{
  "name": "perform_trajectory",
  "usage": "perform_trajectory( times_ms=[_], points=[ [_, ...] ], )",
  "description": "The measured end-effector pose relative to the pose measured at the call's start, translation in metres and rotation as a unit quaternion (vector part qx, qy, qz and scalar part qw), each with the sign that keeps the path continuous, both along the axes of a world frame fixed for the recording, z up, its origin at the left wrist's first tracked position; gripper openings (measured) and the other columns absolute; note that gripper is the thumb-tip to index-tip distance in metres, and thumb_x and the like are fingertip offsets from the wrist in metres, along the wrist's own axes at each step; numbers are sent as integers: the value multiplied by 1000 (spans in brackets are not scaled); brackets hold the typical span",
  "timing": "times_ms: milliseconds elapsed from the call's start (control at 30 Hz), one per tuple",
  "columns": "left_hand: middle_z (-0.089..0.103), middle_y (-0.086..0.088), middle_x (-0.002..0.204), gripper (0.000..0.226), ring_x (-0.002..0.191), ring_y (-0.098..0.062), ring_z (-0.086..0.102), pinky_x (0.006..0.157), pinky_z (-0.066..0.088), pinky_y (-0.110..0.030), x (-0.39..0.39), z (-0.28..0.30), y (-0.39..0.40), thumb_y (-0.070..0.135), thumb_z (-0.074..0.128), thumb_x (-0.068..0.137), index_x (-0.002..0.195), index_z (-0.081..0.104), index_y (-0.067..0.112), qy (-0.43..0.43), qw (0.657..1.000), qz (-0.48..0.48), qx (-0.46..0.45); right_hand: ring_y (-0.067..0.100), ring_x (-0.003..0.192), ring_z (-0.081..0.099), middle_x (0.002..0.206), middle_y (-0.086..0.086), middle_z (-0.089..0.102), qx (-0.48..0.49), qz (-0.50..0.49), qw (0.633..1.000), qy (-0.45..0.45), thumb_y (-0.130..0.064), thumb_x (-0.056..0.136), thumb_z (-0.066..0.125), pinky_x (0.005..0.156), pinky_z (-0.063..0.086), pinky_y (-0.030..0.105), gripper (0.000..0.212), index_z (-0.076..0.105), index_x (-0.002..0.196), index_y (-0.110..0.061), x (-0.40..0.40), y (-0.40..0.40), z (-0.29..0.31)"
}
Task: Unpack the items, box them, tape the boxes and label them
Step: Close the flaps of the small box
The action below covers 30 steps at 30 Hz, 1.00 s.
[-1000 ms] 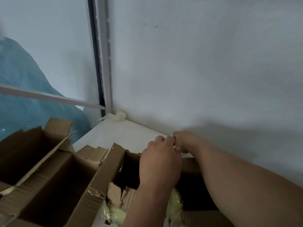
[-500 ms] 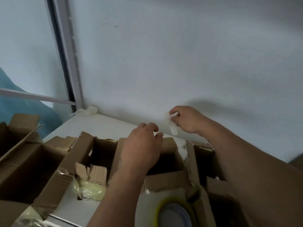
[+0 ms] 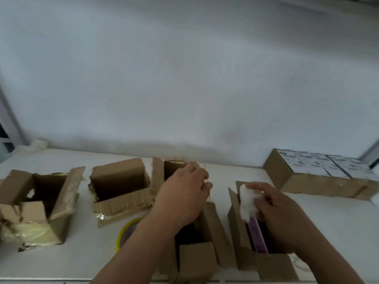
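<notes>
Several open cardboard boxes stand on the white table (image 3: 320, 218). My right hand (image 3: 274, 210) holds a crumpled white wad of packing material (image 3: 247, 201) over the open box at the right (image 3: 235, 228), which has a purple item (image 3: 257, 236) standing inside. My left hand (image 3: 184, 193) hovers, fingers loosely curled and holding nothing, over the open box in the middle (image 3: 209, 232). A roll of yellowish tape (image 3: 125, 232) lies on the table beside my left forearm.
Two torn open boxes sit at the left: one with yellow tape scraps (image 3: 37, 210) and an empty one (image 3: 121, 187). A closed carton topped with white labels (image 3: 320, 173) stands at the back right. A white wall rises close behind the table.
The view has swung right and down. My right hand carried the white wad from near the wall down to the right box. My left hand stayed over the middle box.
</notes>
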State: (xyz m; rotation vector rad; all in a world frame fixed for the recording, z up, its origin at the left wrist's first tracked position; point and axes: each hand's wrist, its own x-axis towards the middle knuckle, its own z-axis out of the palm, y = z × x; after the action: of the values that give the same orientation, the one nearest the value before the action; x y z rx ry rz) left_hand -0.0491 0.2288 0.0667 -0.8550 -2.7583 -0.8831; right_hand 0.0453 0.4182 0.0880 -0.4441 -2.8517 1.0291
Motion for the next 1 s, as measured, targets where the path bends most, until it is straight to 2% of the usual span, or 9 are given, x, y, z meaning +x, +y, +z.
perform_trajectory(
  times_ms=[100, 200, 267, 367, 467, 567, 700, 867, 1000],
  points=[
    [47, 10, 136, 33, 119, -10, 48, 96, 45, -27, 14, -13, 29, 43, 41, 102, 132, 50, 32, -16, 999, -32, -28, 4, 79, 59, 100, -5, 59, 23, -3, 999, -45, -16, 101, 41, 61, 43, 9, 33, 51, 108, -47, 11, 24, -14],
    [42, 10, 141, 36, 121, -8, 47, 100, 44, -27, 28, -26, 52, 42, 40, 102, 138, 44, 35, -23, 996, -70, -58, 5, 82, 59, 95, -10, 58, 69, -14, 996, -63, -18, 101, 41, 71, 48, 14, 29, 51, 111, -43, 15, 41, -20],
    [45, 8, 135, 35, 115, -9, 49, 96, 47, -27, 34, -32, 64, 42, 38, 103, 137, 42, 36, -28, 995, -71, -65, 3, 85, 58, 98, -9, 56, 90, -23, 992, -79, -18, 100, 41, 76, 50, 19, 28, 53, 111, -40, 18, 46, -24],
    [50, 4, 121, 36, 99, -9, 52, 83, 49, -25, 37, -39, 76, 48, 32, 102, 136, 38, 36, -19, 995, -48, -89, 7, 96, 57, 113, -6, 54, 132, -26, 984, -117, -20, 98, 41, 87, 51, 29, 31, 54, 120, -37, 20, 45, -31],
    [57, 6, 108, 34, 89, -9, 56, 77, 48, -24, 39, -42, 86, 52, 30, 102, 128, 44, 36, -53, 992, -45, -105, 13, 100, 58, 121, -3, 50, 173, -32, 970, -171, -18, 96, 48, 91, 50, 30, 30, 55, 122, -30, 17, 42, -39],
    [63, 8, 107, 28, 91, -7, 59, 79, 47, -21, 38, -44, 95, 43, 39, 102, 126, 50, 32, -121, 987, -57, -85, 12, 99, 58, 121, -1, 48, 185, -48, 961, -198, -27, 99, 48, 94, 48, 27, 22, 55, 120, -26, 17, 38, -42],
    [63, 9, 108, 25, 92, -5, 56, 81, 44, -17, 33, -41, 101, 33, 49, 100, 124, 55, 28, -175, 983, -46, -25, 17, 112, 54, 125, 5, 53, 217, -8, 951, -219, -20, 101, 43, 98, 47, 31, 27, 50, 127, -16, 20, 32, -43],
    [55, 13, 93, 21, 86, -4, 57, 75, 44, -15, 31, -41, 101, 30, 51, 99, 120, 56, 28, -190, 981, -46, -13, 16, 104, 59, 119, 3, 58, 226, 26, 948, -222, -26, 102, 40, 90, 50, 30, 26, 44, 125, -15, 17, 35, -60],
    [58, 13, 92, 19, 83, -4, 56, 74, 44, -15, 32, -42, 101, 31, 51, 100, 118, 55, 30, -192, 980, -47, -15, 24, 113, 49, 127, 8, 50, 264, 49, 929, -256, -32, 100, 39, 97, 47, 38, 34, 48, 131, -18, 15, 40, -67]
  ],
)
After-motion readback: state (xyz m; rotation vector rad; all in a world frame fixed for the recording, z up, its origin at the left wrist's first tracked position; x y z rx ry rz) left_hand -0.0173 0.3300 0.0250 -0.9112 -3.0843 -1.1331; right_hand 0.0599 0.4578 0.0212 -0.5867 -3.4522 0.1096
